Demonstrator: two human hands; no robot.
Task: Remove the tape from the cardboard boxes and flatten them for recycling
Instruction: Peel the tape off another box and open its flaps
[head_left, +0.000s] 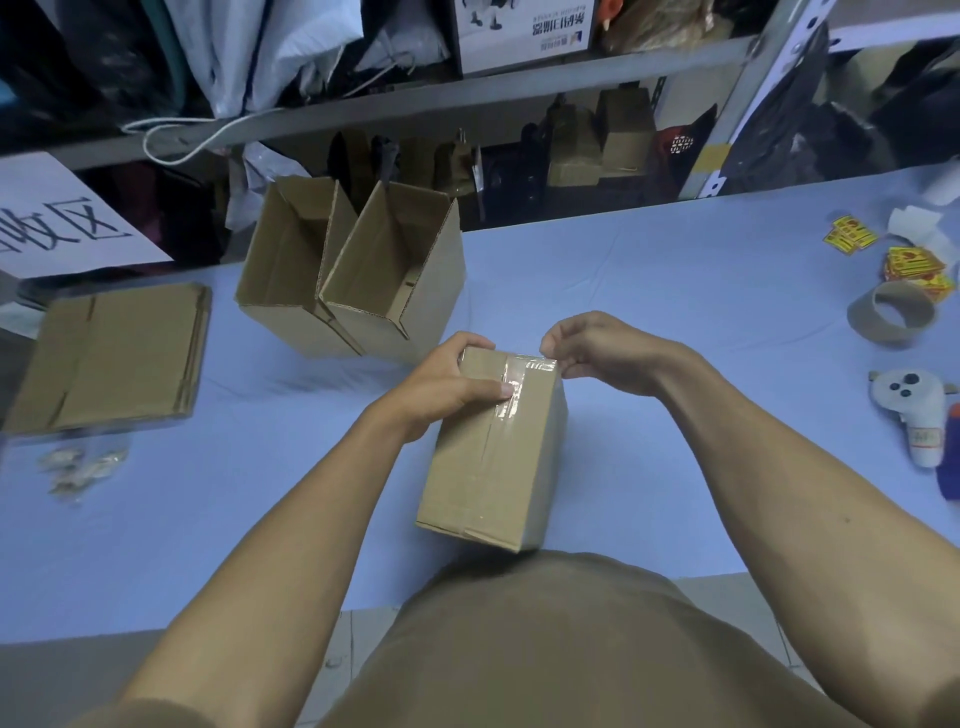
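Note:
A small sealed cardboard box (493, 457) lies on the blue table (675, 291) right in front of me, with clear tape (511, 387) running down its top seam. My left hand (447, 387) grips the box's far left corner, thumb pressed on the tape. At the far right corner, my right hand (597, 353) pinches the tape's end between fingertips and thumb. Two open boxes (358, 280) stand side by side behind it. A stack of flattened cardboard (111, 358) lies at the left.
An empty tape core (891, 314), yellow-red stickers (914, 267) and a white controller (914, 415) lie at the right. Crumpled tape scraps (83, 467) sit at the left. Shelving packed with bags and boxes (467, 104) runs behind the table.

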